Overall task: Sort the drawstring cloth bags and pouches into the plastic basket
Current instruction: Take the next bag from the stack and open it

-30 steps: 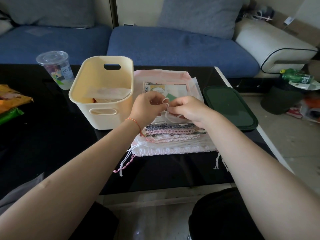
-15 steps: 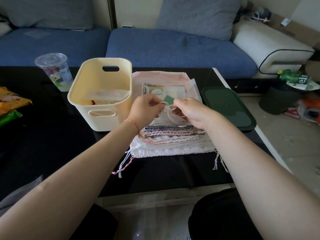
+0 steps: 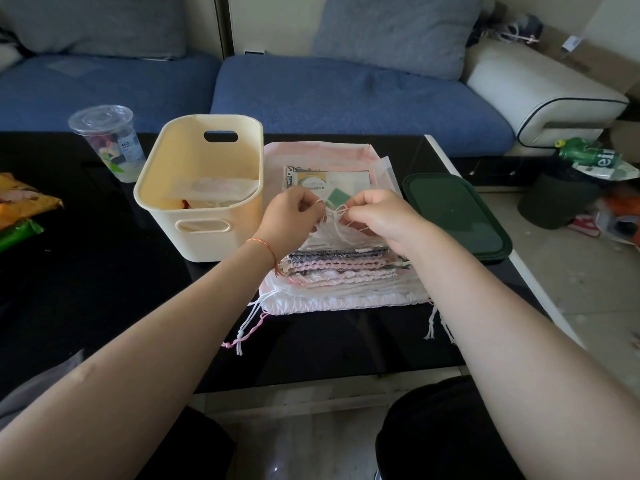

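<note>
A stack of drawstring cloth bags (image 3: pixel 341 271) in white, pink and grey lies on the black table (image 3: pixel 86 289), right of the cream plastic basket (image 3: pixel 204 174). My left hand (image 3: pixel 291 220) and my right hand (image 3: pixel 377 220) hover over the stack's top white pouch (image 3: pixel 329 237). Each hand pinches an end of that pouch's white drawstring (image 3: pixel 334 213), which is looped into a knot between them. A pale pouch (image 3: pixel 211 188) lies inside the basket.
A dark green lid (image 3: pixel 453 216) rests at the table's right edge. A clear plastic cup (image 3: pixel 107 140) stands left of the basket, snack packets (image 3: pixel 20 209) at the far left. A blue sofa (image 3: pixel 346 98) runs behind the table. Loose cords (image 3: pixel 249 327) trail toward me.
Both hands stayed over the stack, working the white drawstring; the loop between them has tightened into a small knot. Nothing else on the table moved.
</note>
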The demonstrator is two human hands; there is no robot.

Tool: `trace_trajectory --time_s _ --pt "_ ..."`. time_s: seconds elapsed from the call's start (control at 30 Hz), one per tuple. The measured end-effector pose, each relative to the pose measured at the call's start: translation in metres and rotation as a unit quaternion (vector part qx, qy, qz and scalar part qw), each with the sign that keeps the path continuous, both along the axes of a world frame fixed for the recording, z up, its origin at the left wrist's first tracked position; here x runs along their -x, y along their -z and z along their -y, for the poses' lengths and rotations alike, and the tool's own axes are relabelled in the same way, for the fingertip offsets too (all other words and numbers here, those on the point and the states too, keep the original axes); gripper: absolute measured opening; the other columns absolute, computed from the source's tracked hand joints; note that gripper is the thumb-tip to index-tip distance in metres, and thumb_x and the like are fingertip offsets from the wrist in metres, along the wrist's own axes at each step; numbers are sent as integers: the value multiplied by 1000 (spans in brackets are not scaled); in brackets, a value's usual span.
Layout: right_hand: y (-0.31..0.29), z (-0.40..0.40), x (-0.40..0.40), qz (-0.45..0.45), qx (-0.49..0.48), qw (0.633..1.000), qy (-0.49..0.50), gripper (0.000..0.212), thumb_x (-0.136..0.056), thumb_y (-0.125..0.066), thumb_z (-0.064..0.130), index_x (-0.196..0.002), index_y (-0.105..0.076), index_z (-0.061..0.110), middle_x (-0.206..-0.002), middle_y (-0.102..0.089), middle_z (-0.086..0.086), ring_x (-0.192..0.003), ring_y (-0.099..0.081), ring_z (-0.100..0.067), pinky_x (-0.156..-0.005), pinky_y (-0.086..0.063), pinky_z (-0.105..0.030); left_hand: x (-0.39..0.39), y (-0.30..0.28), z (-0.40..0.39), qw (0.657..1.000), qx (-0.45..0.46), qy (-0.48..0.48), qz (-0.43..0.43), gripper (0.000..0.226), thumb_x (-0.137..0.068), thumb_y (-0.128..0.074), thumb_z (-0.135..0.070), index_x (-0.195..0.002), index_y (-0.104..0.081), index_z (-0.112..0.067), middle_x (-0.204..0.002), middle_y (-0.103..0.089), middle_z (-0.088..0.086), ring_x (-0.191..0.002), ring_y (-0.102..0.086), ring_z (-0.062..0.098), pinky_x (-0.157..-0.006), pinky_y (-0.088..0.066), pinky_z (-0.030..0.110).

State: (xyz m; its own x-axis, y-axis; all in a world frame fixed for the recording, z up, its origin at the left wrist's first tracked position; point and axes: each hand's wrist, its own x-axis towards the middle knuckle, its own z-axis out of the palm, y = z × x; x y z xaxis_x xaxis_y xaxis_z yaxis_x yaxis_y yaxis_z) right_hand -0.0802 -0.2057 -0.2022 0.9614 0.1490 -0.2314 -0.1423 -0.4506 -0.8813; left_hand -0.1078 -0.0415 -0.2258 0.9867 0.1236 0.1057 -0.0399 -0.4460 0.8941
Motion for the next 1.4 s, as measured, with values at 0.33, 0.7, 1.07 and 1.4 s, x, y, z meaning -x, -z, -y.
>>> trace_trajectory --time_s 0.33,0.7,1.07,1.4 --pt "-2 1 2 -16 21 998 -63 7 -84 -74 16 -89 -72 20 -88 -72 3 -83 -64 -13 -74 -48 -26 1 -1 2 999 -47 7 22 9 -93 -59 -17 -87 -60 -11 -77 -69 4 -74 -67 23 -76 -55 39" --pt "-10 3 -5 85 -21 990 112 18 -93 -49 8 -81 -61 14 -91 -71 -6 -92 -70 -25 -88 -57 -43 -2 3 -1 998 -59 -19 11 13 -93 -57 -18 -85 -61 -8 -85 -69 10 -83 -64 28 -79 -54 42" --pt "-22 -8 5 -39 -175 984 11 24 -87 -38 5 -65 -36 16 -51 -28 0 -44 -20 -14 -46 -18 -27 0 7 1 998 -52 -37 18 18 -92 -59 -16 -75 -54 -19 -82 -70 8 -82 -67 27 -79 -54 45" --pt "-27 -5 19 120 153 978 -73 33 -86 -60 33 -112 -44 22 -89 -57 2 -76 -53 -14 -63 -42 -33 2 5 1 997 -35 -54 45 26 -93 -58 -12 -72 -47 -24 -73 -65 -3 -81 -68 25 -78 -54 43"
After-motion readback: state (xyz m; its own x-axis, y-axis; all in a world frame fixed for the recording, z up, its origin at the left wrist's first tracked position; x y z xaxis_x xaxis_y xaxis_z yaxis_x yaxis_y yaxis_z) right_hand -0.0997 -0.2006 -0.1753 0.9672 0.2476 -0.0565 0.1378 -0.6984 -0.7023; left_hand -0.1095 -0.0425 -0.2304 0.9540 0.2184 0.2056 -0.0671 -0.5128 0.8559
